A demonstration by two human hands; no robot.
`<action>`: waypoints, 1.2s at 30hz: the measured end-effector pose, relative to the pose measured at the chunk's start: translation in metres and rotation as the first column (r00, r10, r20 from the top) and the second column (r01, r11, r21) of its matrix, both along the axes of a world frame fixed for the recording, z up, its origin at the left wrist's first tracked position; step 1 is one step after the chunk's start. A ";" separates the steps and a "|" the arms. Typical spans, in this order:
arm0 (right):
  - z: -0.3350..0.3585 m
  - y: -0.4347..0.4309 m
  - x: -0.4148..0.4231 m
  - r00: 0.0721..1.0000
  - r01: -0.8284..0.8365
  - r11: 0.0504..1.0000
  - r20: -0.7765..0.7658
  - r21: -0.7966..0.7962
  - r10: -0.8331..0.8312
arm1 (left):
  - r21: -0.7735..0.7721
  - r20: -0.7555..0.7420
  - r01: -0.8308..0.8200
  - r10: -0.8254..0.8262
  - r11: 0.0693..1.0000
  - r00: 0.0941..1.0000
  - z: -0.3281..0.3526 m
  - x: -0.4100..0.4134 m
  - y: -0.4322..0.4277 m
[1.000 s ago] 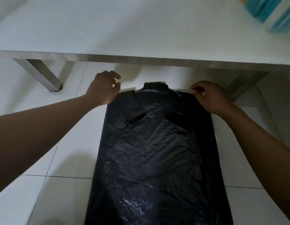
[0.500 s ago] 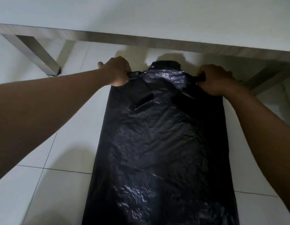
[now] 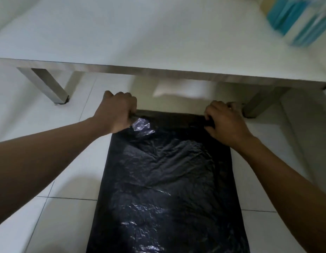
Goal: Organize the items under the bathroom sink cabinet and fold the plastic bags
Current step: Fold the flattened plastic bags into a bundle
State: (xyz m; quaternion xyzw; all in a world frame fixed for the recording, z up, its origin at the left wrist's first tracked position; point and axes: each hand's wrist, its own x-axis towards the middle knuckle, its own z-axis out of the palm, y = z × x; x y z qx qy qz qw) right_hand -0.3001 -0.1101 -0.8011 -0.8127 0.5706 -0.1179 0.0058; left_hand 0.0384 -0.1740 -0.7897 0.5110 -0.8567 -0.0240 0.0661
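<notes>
At the left of the frame a grey table leg stands on the white tiled floor. Just right of it, the left hand has its fingers curled down over the far left corner of the black plastic bag, pinching the film there. The bag lies flat on the tiles in the middle of the frame. Its long axis runs from the bottom edge, which cuts it off, straight up toward the low white table. The short far end sits crosswise just below the table's front rim, between the two legs. That far end is turned over into a narrow dark band, stretched taut between the hands. I judge the grip at both corners is meant to keep the band even across the width, so the fold or roll can come back down the length squarely. Laying the bag lengthwise in front of the body suits that. At the right end of the band, the right hand mirrors the left, its fingers bent over the corner and gripping it. Beyond it stands the other table leg. In the upper right corner a blurred blue-and-white pack rests on the tabletop; what it is cannot be made out.
</notes>
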 end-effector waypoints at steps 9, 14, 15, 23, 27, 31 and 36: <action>-0.027 0.023 0.004 0.994 -0.077 0.983 0.090 0.165 0.063 | 0.028 0.128 0.049 -0.052 0.998 0.990 -0.026 -0.001 0.021; -0.025 0.013 -0.001 0.940 -0.020 0.993 0.341 0.120 -0.023 | -0.063 0.017 0.029 -0.028 0.998 0.999 -0.029 -0.004 0.015; -0.025 0.008 -0.003 0.934 -0.013 0.995 0.357 0.096 -0.023 | -0.086 -0.019 0.002 -0.004 0.996 1.000 -0.028 -0.005 0.010; 0.002 -0.059 -0.009 0.979 0.143 0.979 0.126 0.142 -0.161 | 0.006 -0.080 -0.261 0.260 0.965 0.962 0.000 -0.024 -0.032; 0.012 -0.077 -0.008 0.978 0.197 0.937 0.013 0.288 -0.210 | 0.173 -0.038 -0.336 0.347 0.926 0.937 0.000 -0.035 -0.039; 0.013 -0.071 -0.008 0.977 0.157 0.873 0.054 0.461 -0.205 | 0.354 -0.025 -0.384 0.419 0.853 0.908 -0.001 -0.037 -0.036; -0.008 -0.063 -0.010 0.984 0.175 0.927 -0.038 0.333 -0.172 | 0.373 -0.084 -0.329 0.385 0.867 0.919 -0.002 -0.035 -0.027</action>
